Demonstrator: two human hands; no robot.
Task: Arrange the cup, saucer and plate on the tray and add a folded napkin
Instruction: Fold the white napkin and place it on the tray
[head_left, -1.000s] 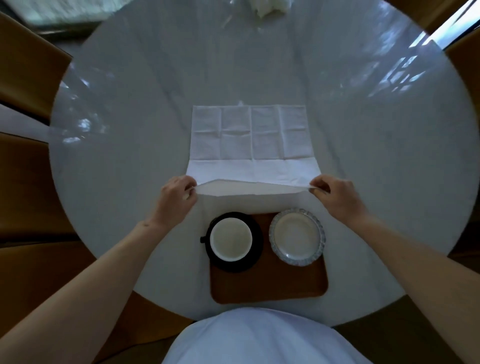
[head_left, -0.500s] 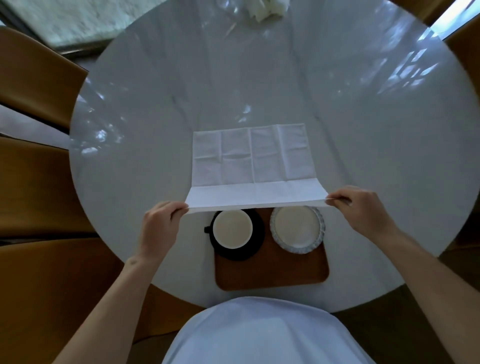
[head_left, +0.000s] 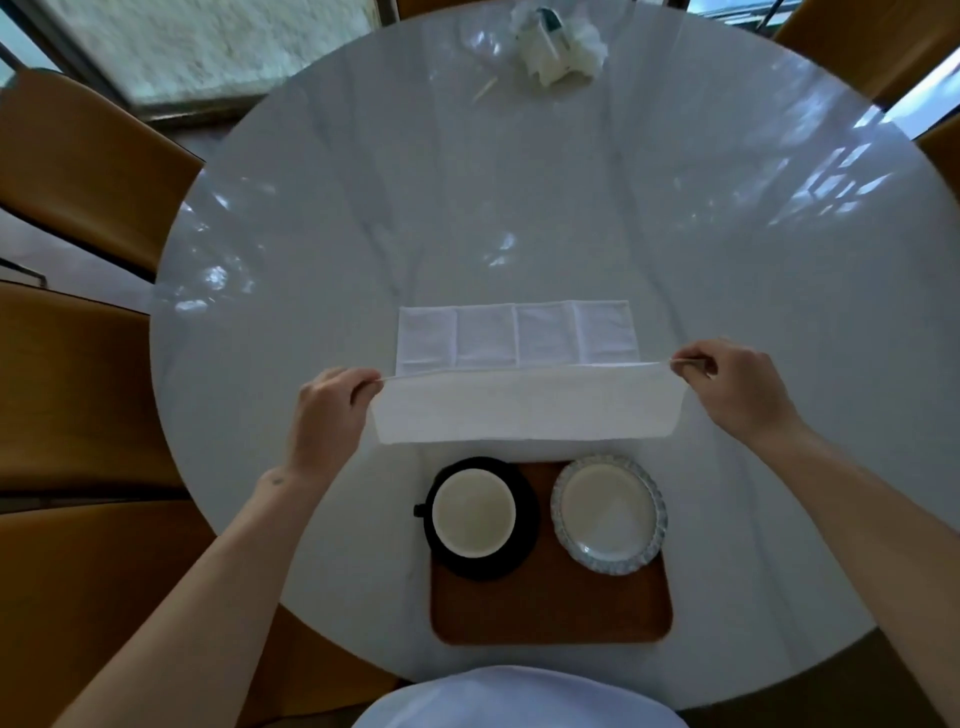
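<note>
Cup (head_left: 474, 512) on saucer (head_left: 519, 561) and plate (head_left: 608, 514) sit on tray (head_left: 550, 613), lower centre. Our left hand (head_left: 332, 410) and right hand (head_left: 727, 384) pinch the napkin (head_left: 524, 405) corners mid-fold; placing remains.

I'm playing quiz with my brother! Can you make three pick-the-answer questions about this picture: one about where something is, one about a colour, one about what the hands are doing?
1. Where is the cup?
A. on the saucer
B. on the plate
C. beside the tray

2. What colour is the saucer?
A. white
B. black
C. red

3. How is the napkin held?
A. lying untouched
B. one hand only
C. both hands pinch its corners

Answers: 1 A, the cup sits inside the saucer. 2 B, its rim is black. 3 C, the left hand and right hand each hold a corner.
</note>
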